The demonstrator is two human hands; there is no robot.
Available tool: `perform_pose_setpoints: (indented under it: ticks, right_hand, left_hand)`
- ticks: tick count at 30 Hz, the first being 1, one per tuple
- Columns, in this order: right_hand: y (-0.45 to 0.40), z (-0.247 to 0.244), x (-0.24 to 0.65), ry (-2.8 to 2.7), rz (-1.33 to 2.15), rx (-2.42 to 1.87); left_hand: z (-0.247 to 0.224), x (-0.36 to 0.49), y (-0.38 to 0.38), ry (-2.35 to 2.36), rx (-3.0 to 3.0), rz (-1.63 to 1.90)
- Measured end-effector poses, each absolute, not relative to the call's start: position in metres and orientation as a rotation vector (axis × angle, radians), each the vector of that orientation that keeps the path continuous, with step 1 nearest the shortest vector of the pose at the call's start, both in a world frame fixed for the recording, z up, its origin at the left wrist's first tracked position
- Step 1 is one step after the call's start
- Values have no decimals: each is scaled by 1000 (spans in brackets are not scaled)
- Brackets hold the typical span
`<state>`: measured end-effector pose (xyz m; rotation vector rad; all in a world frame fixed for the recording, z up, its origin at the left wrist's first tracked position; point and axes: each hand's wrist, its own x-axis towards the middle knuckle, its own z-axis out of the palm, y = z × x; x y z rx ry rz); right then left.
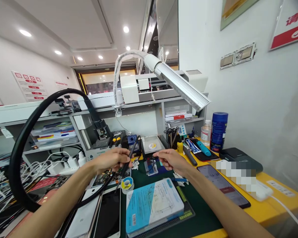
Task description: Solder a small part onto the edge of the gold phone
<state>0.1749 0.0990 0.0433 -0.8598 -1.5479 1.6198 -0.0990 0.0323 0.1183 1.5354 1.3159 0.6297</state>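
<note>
My left hand (118, 159) is closed around a black pen-shaped soldering iron (124, 168), which stands at a slant with its thinner end pointing down and left. Level with it, to the right, my right hand (172, 161) has its index finger stretched leftward and the other fingers curled. Whatever its fingertips may pinch is too small to make out. Between and below the hands lie a small clear packet (151, 168) and a solder spool (127, 184). A blue-and-white box (154, 205) rests on the green mat (201, 211) nearer me.
Tablets (108, 211) and a circuit board (103, 180) lie at left, under a thick black hose (17, 142). A phone (223, 185), a blue can (219, 130) and a white power strip (260, 190) are at right. A lamp (181, 86) hangs above.
</note>
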Motion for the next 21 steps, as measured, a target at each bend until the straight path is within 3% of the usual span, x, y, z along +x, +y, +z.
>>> perform_pose_setpoints:
  ticks: [14,21]
  right_hand:
    - [89,49,180,-1774,1637,-722]
    - [47,77,176,-1954,1651,-479]
  left_hand:
    - [145,-137,-33,1345,1658,375]
    - [189,-92,-26,1252,2019,170]
